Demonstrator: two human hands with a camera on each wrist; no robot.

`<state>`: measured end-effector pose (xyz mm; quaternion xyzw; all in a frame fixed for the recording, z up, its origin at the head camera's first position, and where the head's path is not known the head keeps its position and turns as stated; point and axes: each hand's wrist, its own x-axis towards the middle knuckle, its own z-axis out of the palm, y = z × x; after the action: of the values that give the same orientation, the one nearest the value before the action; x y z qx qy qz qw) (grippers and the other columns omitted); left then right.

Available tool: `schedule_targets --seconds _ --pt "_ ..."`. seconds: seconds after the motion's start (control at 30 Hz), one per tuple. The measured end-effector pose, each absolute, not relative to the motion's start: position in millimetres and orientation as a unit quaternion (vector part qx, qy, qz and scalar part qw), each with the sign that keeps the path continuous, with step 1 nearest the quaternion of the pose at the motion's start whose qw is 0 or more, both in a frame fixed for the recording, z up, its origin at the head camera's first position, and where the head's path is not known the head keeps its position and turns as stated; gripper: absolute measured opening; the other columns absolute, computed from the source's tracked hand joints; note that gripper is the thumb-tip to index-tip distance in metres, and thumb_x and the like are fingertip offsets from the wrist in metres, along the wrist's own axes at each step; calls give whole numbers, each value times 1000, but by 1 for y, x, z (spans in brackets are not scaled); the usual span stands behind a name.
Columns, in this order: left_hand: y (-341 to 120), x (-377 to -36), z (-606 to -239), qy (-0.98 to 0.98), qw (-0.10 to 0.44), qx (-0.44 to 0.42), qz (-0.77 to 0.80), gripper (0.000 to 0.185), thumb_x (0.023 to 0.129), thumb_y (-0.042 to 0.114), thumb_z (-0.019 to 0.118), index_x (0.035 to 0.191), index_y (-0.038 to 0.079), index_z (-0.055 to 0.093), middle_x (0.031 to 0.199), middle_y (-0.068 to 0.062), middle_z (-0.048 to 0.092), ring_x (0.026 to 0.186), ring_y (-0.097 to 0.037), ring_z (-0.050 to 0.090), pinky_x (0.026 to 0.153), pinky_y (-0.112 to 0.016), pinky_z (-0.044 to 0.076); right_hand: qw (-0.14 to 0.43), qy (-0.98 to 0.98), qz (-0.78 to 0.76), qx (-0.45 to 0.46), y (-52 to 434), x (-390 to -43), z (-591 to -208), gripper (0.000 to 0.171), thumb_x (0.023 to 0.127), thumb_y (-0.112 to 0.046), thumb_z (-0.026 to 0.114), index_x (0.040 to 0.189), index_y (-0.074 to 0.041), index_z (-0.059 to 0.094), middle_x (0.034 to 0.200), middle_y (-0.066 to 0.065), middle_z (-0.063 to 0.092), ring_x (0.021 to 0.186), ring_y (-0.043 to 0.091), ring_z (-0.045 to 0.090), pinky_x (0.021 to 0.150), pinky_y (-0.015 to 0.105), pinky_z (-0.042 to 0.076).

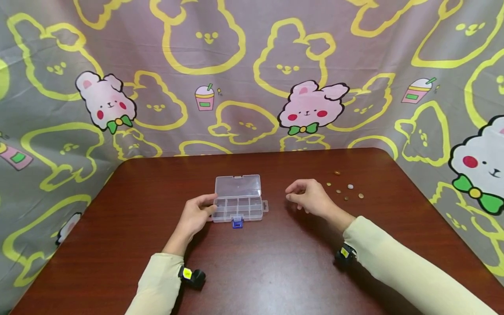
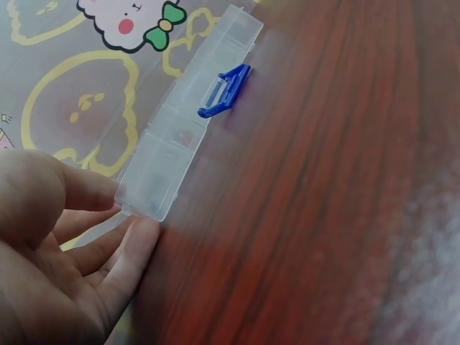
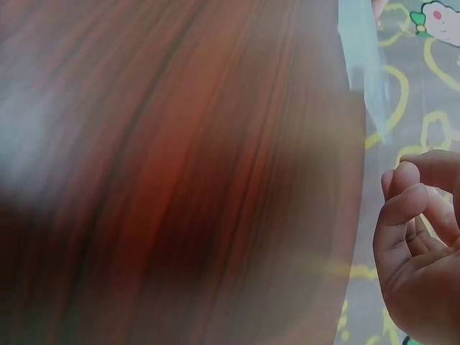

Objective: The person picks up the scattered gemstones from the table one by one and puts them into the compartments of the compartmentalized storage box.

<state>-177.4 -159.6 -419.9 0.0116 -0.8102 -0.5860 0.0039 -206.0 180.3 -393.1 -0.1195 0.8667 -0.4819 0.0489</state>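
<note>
A clear plastic compartment box (image 1: pixel 238 214) with a blue latch (image 1: pixel 237 222) stands on the table, its lid (image 1: pixel 238 187) raised at the back. At its left end, my left hand (image 1: pixel 195 214) holds the box between thumb and fingers; the left wrist view shows this grip on the corner. To the right of the box, my right hand (image 1: pixel 313 199) hovers apart from it. Its fingers are bent, with thumb and index tips close together in the right wrist view. Whether something tiny is between these fingertips (image 3: pixel 407 174) cannot be made out.
Several small roundish pieces lie on the brown table (image 1: pixel 275 271) beyond my right hand, among them a white one (image 1: pixel 350 187), an orange one (image 1: pixel 337 173) and a tan one (image 1: pixel 361 196). A patterned curtain (image 1: pixel 236 87) hangs behind the table.
</note>
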Motion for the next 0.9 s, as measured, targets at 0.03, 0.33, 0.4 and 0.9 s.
schedule_targets --seconds 0.03,0.33,0.4,0.9 --pt "-160 -177 -420 -811 3 13 -585 37 93 -5 62 130 -5 64 122 -27 64 90 -22 66 68 -28 58 49 866 -483 -119 185 -205 -393 15 90 -7 73 103 -1 72 79 15 69 52 28 58 39 31 46" --pt "-159 -175 -418 -809 -3 13 -587 37 94 -4 62 131 -5 62 124 -28 62 90 -22 65 69 -30 59 38 873 -476 -103 226 -200 -392 17 90 -6 73 106 0 71 83 16 69 52 26 57 40 31 47" --pt "-159 -175 -417 -808 -4 12 -590 38 94 -3 62 131 -5 62 124 -28 62 90 -22 66 69 -31 59 36 874 -474 -97 235 -198 -393 18 90 -6 73 106 1 70 83 17 69 51 25 56 39 31 46" --pt "-160 -179 -421 -812 -10 15 -584 37 93 -5 62 131 -4 63 123 -26 63 88 -19 65 70 -31 59 20 890 -449 -73 282 -190 -396 20 89 -6 74 107 2 70 83 13 69 53 25 57 40 31 46"
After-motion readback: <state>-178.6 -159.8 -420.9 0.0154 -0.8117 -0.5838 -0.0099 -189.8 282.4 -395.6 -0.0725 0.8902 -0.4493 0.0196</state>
